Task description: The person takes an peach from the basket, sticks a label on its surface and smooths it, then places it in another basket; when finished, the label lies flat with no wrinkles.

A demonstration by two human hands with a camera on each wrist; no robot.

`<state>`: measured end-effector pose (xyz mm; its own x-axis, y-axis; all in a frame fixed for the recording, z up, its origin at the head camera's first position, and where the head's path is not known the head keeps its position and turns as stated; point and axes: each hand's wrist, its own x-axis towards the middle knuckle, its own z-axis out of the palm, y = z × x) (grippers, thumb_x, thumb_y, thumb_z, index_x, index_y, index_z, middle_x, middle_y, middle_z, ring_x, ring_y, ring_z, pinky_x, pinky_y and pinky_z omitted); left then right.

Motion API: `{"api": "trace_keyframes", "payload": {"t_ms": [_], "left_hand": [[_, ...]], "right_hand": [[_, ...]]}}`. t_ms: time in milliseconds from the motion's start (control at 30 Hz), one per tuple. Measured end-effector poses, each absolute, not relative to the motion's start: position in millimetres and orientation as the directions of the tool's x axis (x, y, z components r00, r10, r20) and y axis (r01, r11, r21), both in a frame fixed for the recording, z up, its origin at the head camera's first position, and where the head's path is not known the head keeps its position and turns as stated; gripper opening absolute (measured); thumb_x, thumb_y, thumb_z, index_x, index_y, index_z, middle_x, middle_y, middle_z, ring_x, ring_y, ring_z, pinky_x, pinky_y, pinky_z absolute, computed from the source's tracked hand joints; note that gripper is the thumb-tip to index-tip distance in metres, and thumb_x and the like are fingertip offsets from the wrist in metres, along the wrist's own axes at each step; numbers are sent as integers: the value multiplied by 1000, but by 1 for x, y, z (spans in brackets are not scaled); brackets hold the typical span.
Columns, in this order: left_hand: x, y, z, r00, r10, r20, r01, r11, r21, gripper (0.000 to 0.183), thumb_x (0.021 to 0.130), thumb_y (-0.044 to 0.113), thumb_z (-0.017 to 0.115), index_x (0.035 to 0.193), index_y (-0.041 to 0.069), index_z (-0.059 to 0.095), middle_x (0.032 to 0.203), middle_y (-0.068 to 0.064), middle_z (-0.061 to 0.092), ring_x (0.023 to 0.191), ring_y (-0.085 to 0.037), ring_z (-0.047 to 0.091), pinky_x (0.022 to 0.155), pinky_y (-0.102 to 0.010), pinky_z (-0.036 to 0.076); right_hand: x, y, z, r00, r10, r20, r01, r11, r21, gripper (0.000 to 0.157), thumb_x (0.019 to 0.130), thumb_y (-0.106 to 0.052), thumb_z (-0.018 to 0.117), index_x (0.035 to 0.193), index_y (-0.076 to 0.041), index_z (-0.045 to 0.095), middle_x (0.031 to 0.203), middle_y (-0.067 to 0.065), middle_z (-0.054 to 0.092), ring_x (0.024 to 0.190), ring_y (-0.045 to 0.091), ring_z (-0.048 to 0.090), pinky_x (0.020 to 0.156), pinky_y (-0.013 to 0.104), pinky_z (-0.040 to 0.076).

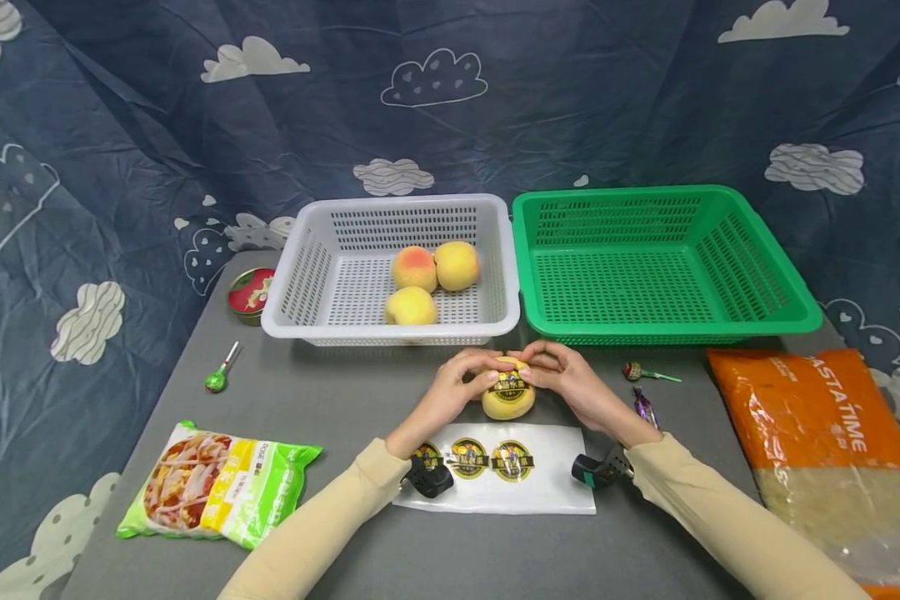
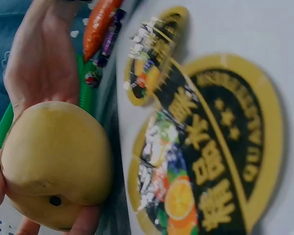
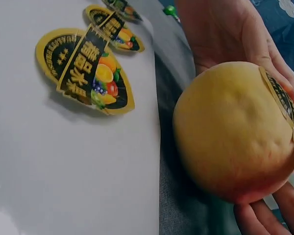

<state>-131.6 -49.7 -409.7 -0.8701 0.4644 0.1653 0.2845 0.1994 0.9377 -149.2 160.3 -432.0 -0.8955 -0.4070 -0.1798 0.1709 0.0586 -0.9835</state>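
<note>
A yellow peach (image 1: 507,405) is held between both hands just behind a white sticker sheet (image 1: 558,483). My left hand (image 1: 459,382) grips its left side, and my right hand (image 1: 572,383) holds the right side. Both thumbs rest on a black and gold oval sticker (image 1: 510,385) on the peach's upper face. In the right wrist view that sticker (image 3: 283,102) lies on the peach (image 3: 232,132) near the fingers. From the left wrist, the peach (image 2: 56,156) shows its plain underside with a small dark spot. Several more stickers (image 1: 468,457) lie on the sheet.
Behind the hands stand a white basket (image 1: 300,275) holding three peaches (image 1: 411,307) and a green basket (image 1: 667,329). At left are a round tin (image 1: 251,293), a green lollipop (image 1: 216,381) and a food bag (image 1: 221,483). Another lollipop (image 1: 633,372), a purple candy (image 1: 644,407) and a pasta bag (image 1: 832,467) lie right.
</note>
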Motion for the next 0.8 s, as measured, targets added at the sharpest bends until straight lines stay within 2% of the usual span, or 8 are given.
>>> {"api": "trace_keyframes", "payload": {"t_ms": [133,300,400,500,600,800], "left_hand": [[-132,-49,-410,-867,467,176,297,199,934,23,90,7,53,110,-1,62,121,-18,52,110,-26,47,86,-34,42],[-134,-50,-411,-892,449,61,140,144,980,24,89,9,54,110,-1,63,123,-15,50,105,-21,49,72,-32,50],[-136,-50,-415,-903,427,46,105,116,988,24,88,9,56,109,-1,63,121,-14,51,105,-20,48,77,-30,48],[-140,-49,-425,-907,419,43,91,97,991,24,88,10,56,109,1,64,119,-11,52,105,-19,48,77,-30,47],[-143,-49,-436,-905,424,32,76,86,993,24,90,15,55,110,5,64,118,-5,52,106,-16,48,75,-30,49],[-143,-50,-441,-896,437,73,161,168,972,26,91,22,53,114,16,63,119,1,52,104,-14,48,75,-27,48]], "right_hand": [[-145,156,-429,-904,-393,-169,147,85,-985,37,87,-12,59,114,4,39,128,17,47,116,27,45,98,46,29],[-134,144,-426,-922,-384,-53,-69,296,-953,58,76,-21,73,114,-1,34,133,19,42,120,31,41,97,42,33],[-133,144,-427,-913,-407,15,-165,335,-928,58,74,-18,74,114,-2,35,132,20,42,120,32,42,95,39,36],[-136,152,-428,-888,-459,19,-145,242,-959,51,77,-7,69,116,-1,37,131,20,43,120,31,42,93,36,38],[-141,159,-430,-864,-504,-13,-70,145,-987,47,80,-1,65,119,2,38,131,21,42,121,31,40,93,35,39],[-147,160,-428,-892,-435,-124,65,147,-987,36,88,-19,59,113,1,44,125,16,50,115,25,47,93,41,37]]}}
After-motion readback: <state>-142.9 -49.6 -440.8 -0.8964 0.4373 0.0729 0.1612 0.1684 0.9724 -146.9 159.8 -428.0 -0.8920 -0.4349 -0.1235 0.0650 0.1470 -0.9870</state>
